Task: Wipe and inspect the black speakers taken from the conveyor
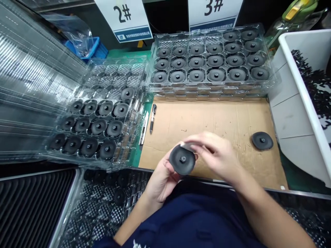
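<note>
Head view shows the left hand (161,179) cradling a black round disc (182,160) from below, fingers curled about its rim, held face-up over the cardboard sheet (207,120) so its hub shows; the right hand (214,153) pinches its upper edge. Matte, ribbed, small centre boss, like those in the clear tray (98,124)

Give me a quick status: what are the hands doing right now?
Left hand and right hand both on one black disc, held above the cardboard sheet. Second disc lies loose at right. Nothing between hands and trays.
</note>
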### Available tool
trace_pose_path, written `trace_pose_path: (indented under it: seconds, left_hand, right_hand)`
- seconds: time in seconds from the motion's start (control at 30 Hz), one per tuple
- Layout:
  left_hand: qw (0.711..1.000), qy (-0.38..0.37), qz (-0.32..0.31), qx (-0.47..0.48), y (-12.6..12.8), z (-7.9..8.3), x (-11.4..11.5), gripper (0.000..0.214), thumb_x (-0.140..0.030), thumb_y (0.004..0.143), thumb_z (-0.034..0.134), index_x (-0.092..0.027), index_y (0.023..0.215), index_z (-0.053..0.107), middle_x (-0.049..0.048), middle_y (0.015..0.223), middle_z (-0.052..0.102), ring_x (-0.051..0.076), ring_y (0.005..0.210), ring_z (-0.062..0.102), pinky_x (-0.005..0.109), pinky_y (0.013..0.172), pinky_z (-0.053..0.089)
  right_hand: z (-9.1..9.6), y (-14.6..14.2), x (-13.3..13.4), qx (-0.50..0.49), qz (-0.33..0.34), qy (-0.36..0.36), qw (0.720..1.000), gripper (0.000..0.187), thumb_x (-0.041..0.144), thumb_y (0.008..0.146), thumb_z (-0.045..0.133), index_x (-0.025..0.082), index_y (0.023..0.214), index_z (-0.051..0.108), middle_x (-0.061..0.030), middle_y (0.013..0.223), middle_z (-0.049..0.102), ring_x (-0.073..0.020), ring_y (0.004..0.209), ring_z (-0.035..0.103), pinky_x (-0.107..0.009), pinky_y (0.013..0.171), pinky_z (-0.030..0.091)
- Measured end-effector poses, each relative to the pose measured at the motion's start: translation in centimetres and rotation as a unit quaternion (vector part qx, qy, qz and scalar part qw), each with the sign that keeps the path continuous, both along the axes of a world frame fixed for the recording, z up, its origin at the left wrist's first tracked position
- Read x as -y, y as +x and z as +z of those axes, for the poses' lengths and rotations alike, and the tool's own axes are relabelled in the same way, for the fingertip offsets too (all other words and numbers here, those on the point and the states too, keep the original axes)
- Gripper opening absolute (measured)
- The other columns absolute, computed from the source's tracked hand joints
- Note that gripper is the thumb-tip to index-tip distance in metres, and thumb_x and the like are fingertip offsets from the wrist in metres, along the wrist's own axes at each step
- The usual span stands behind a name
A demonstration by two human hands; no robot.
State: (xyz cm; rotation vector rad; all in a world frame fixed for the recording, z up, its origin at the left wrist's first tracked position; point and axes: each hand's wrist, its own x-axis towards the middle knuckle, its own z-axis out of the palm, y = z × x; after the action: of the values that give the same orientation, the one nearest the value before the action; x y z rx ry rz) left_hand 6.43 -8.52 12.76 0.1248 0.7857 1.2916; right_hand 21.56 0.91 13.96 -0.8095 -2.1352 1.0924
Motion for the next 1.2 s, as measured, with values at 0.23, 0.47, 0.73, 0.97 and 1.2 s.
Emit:
trace_pose_path:
  seconds: [0.23,0.47,0.73,0.97,1.2]
  left_hand:
    - [0.998,0.037,-0.021,0.040,-1.1,-0.3,0.9,0.052,-0.053,0.074,0.060,-0.028,0.120,0.056,0.0037,0.118,0.063,0.024,0.105,0.062,0.030,0.089,0.051]
    - [0.917,0.217,-0.031,-0.334,-0.4,-1.4,0.0,0.064,-0.042,0.083,0.057,-0.038,0.139,0.027,0.0074,0.127,0.052,0.023,0.103,0.061,0.039,0.088,0.050]
    - [0.674,0.372,-0.017,-0.638,-0.7,-2.1,-0.8,0.118,-0.014,0.062,0.079,-0.021,0.144,-0.006,0.0156,0.117,0.055,0.023,0.107,0.055,0.042,0.092,0.045]
    - [0.785,0.302,-0.069,-0.537,-0.5,-1.5,-0.6,0.112,-0.026,0.066,0.078,-0.023,0.144,-0.003,0.0122,0.113,0.058,0.025,0.106,0.057,0.047,0.096,0.044]
    - [0.876,0.195,-0.198,-0.395,-0.6,-0.1,-0.7,0.105,-0.038,0.069,0.073,-0.027,0.144,-0.001,0.0112,0.111,0.060,0.028,0.112,0.056,0.046,0.103,0.034]
  right_hand:
    - [-8.9,3.1,0.4,0.095,-0.119,-0.004,0.988,0.020,0.025,0.086,0.055,0.023,0.100,0.069,-0.0070,0.099,0.061,-0.0221,0.094,0.051,-0.041,0.087,0.040]
    - [-7.1,3.3,2.3,0.046,-0.183,-0.016,0.982,0.021,0.019,0.089,0.050,0.023,0.101,0.065,-0.0045,0.100,0.060,-0.0181,0.097,0.052,-0.035,0.087,0.042]
    - [-3.6,4.0,3.8,-0.090,-0.160,-0.196,0.963,0.015,0.019,0.086,0.058,0.027,0.099,0.060,0.0003,0.092,0.062,-0.0139,0.086,0.055,-0.028,0.078,0.043]
    - [-0.5,3.0,2.1,-0.092,0.031,-0.331,0.939,0.010,0.025,0.080,0.067,0.022,0.087,0.060,0.0012,0.084,0.061,-0.0105,0.079,0.055,-0.024,0.073,0.043]
    - [0.0,2.3,0.4,-0.124,0.129,-0.492,0.852,0.014,0.020,0.075,0.071,0.017,0.083,0.059,0.0014,0.078,0.063,-0.0083,0.073,0.060,-0.020,0.068,0.046]
